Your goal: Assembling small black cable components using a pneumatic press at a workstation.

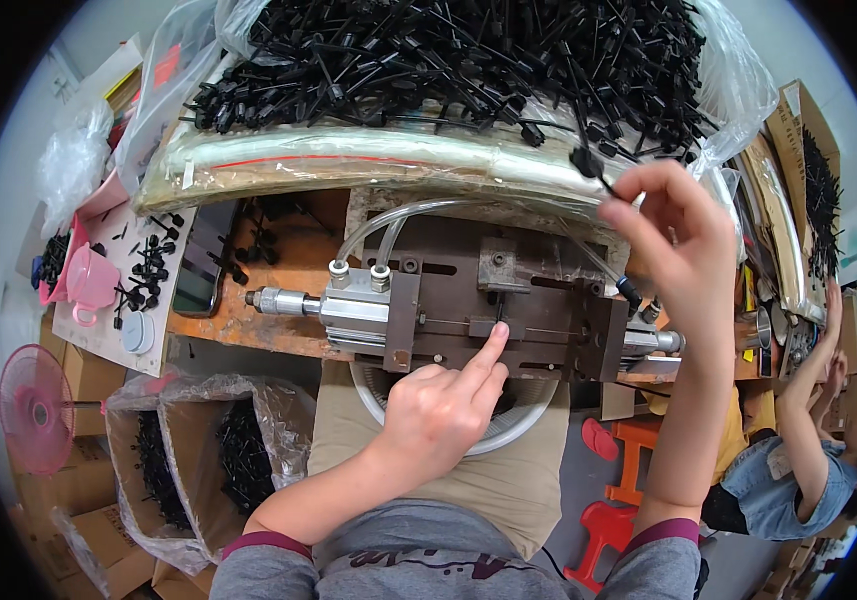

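My left hand [438,415] rests over the middle of a dark metal clamping fixture [448,235]. Its index finger is stretched out, the tip touching a small block [488,327] in the fixture's center; the other fingers are curled with nothing visible in them. A thin black pin stands just above that fingertip. Raised at the right, my right hand [683,225] pinches a black plastic piece with a thin stem [586,160] between thumb and index finger. That piece hangs in front of a big heap of similar black parts [448,60].
Silver air cylinders [356,312] flank the fixture, fed by clear hoses [388,215]. A phone [206,258] and a pink cup [93,275] lie at the left. Plastic-lined boxes [193,400], a pink fan [38,410] and red stools [598,540] stand lower. Another person [783,480] works at far right.
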`<state>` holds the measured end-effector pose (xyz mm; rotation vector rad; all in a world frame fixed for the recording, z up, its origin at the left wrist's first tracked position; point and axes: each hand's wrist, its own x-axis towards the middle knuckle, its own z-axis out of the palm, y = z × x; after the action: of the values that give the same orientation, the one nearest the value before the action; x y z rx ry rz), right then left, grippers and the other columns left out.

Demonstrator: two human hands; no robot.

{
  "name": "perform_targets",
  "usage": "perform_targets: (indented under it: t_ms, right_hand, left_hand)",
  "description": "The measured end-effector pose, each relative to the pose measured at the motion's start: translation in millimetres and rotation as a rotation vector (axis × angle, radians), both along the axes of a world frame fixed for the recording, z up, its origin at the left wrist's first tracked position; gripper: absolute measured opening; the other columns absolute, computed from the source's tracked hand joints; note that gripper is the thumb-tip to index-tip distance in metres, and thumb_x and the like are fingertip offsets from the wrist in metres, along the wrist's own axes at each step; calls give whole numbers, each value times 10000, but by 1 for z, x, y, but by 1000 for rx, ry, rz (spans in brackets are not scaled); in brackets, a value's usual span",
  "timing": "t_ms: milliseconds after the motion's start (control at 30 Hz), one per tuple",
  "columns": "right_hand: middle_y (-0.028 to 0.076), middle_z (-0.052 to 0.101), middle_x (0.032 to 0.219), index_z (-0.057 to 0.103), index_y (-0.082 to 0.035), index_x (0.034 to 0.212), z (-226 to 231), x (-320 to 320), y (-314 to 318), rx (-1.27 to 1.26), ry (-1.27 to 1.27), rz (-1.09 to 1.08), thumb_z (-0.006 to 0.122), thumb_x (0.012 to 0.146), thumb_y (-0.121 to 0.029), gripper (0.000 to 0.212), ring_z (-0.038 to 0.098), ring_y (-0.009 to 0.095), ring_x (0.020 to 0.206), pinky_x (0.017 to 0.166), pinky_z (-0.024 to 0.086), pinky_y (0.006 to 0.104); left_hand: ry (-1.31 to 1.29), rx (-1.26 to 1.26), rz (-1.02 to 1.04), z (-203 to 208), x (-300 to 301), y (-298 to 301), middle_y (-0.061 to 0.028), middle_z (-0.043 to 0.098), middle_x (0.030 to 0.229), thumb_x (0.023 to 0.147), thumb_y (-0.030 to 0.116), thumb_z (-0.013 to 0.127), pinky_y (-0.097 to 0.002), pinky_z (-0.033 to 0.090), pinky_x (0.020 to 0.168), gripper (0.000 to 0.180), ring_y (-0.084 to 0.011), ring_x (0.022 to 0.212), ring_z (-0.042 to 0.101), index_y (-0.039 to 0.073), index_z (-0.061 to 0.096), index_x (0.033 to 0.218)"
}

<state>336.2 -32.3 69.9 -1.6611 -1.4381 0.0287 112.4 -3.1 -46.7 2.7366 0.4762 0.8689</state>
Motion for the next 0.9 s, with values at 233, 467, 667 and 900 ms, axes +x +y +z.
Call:
perform_targets:
  t_ms: [233, 467, 667, 900]
  right_hand:
    - [93, 635, 827, 649, -3, 855, -18, -20, -26, 130, -340, 178, 723, 707, 89, 190, 626, 227, 682, 593, 499, 310]
    - [103, 639, 873, 639, 3, 848, -33, -42, -28, 198, -638, 437, 644, 623, -114, 254, 596, 202, 677, 534, 457, 303]
    - [109, 684, 961, 693, -24, 978, -19, -45, 10, 217, -559, 369, 744, 664, -7, 318, 635, 241, 768, 631, 509, 314]
    - [98, 655, 1104, 649, -72, 1149, 3, -30, 98, 255, -519, 59, 777, 762, -181, 422, 638, 247, 935, 834, 515, 367]
  left_hand:
    - [42, -62, -21, 8, -4, 0, -154, 665, 1210, 721, 138, 803, -244, 512, 578, 240, -164, 600, 654, 31, 682, 900]
    - [-433, -754, -194, 51, -26, 5, -123, 703, 986, 782, -41, 759, -264, 585, 667, 347, -146, 787, 692, -23, 696, 1123]
    - [-430, -637, -40, 58, -39, 6, -122, 670, 990, 756, -69, 756, -265, 564, 665, 391, -162, 803, 659, -10, 695, 1137]
    - [-376, -527, -113, 50, -37, 3, -141, 586, 1110, 742, -63, 771, -235, 591, 684, 386, -162, 820, 673, -9, 694, 1117]
